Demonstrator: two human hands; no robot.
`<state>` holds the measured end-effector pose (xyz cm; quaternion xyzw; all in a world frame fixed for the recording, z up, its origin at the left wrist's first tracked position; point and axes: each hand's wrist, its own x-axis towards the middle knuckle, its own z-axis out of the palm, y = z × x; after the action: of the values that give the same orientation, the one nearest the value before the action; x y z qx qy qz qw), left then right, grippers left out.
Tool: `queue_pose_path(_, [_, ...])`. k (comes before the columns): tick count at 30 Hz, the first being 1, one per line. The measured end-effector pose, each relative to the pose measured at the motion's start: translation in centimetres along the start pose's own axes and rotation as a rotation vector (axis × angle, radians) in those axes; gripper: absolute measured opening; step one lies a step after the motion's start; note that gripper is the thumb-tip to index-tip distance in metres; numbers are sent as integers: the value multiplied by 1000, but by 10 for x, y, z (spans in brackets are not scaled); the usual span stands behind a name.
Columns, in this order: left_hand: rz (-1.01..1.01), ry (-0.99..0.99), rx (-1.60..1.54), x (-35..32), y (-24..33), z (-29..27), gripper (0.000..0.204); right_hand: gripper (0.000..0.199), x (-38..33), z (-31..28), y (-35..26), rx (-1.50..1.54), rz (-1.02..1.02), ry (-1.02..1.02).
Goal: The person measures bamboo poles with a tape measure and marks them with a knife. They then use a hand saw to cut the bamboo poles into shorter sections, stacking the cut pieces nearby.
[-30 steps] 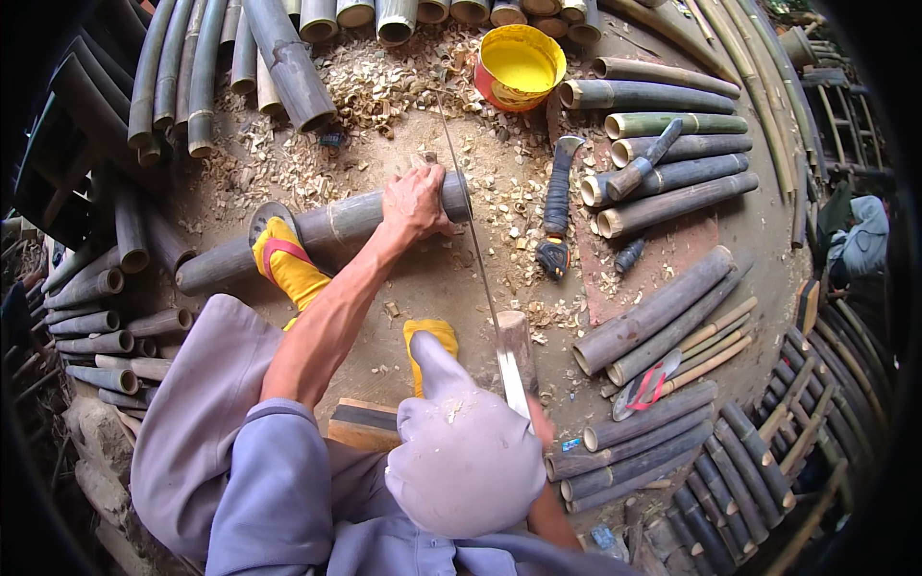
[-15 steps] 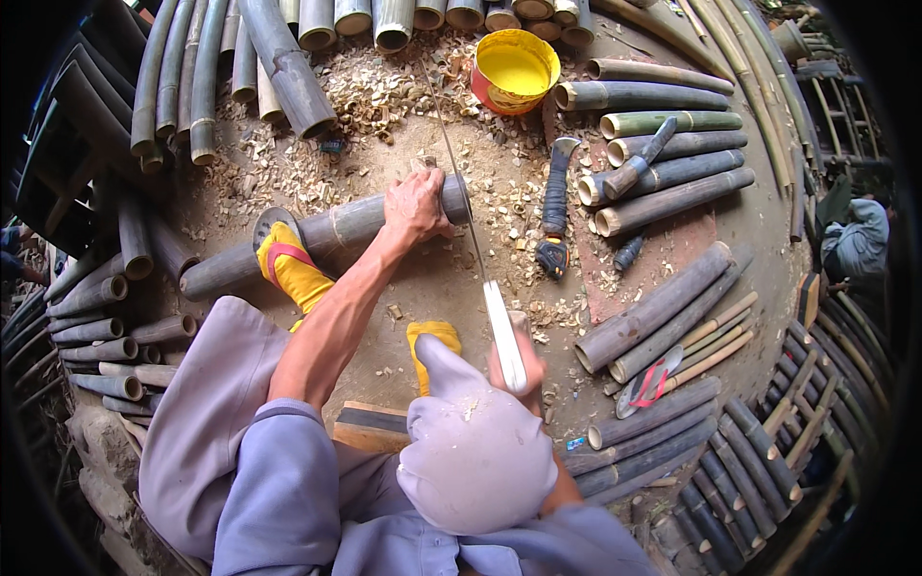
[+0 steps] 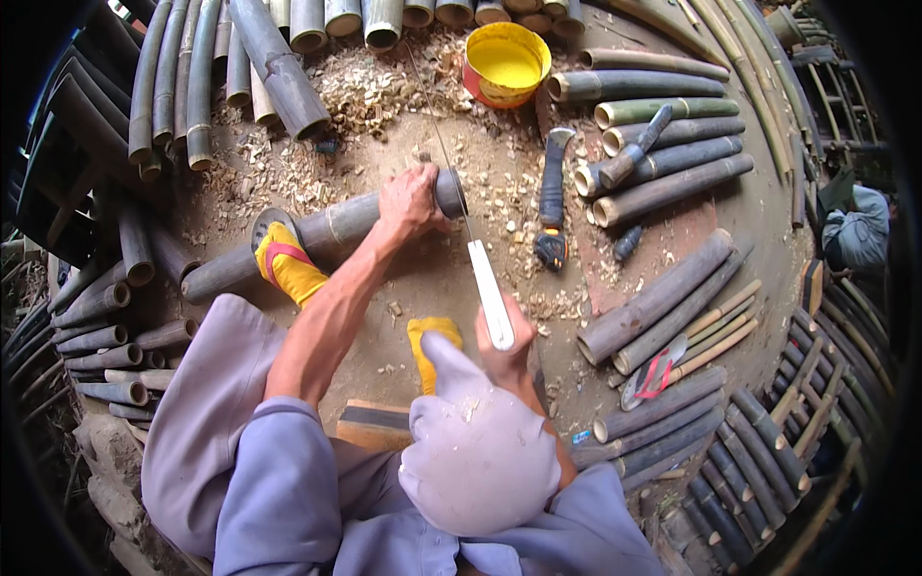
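A thick dark bamboo pole (image 3: 331,228) lies slantwise on the ground. My left hand (image 3: 411,204) is closed around it near its right end. In my right hand (image 3: 509,346) is the white handle of a handsaw (image 3: 490,293). Its thin blade is seen edge-on, running away from me past the pole's right end and touching it or very close; a cut cannot be made out. My left foot, in a yellow sock and sandal (image 3: 288,264), presses on the pole. The other yellow-socked foot (image 3: 432,350) is nearer to me.
Right of the saw lie a machete with a wrapped handle (image 3: 553,187) and a knife (image 3: 636,149) on cut bamboo pieces (image 3: 677,139). A yellow bucket (image 3: 506,65) stands beyond, among wood shavings (image 3: 370,91). More bamboo (image 3: 279,67) surrounds me. A loose sandal (image 3: 653,372) lies right.
My right hand has pushed the saw forward, away from me, along its blade. My left hand and foot keep their places on the bamboo pole.
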<state>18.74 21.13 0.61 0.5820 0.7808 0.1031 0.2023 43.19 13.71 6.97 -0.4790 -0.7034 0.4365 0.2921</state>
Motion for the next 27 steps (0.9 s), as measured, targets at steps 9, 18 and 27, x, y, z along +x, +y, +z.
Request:
queue_pose_path(9, [-22, 18, 15, 1, -4, 5, 62, 30, -161, -79, 72, -338, 230, -91])
queue_pose_path(18, [-53, -81, -6, 2, -4, -11, 73, 38, -56, -37, 15, -36, -166, 21])
queue_pose_path(27, [-32, -1, 25, 4, -2, 1, 61, 33, 10, 7, 9, -14, 28, 2])
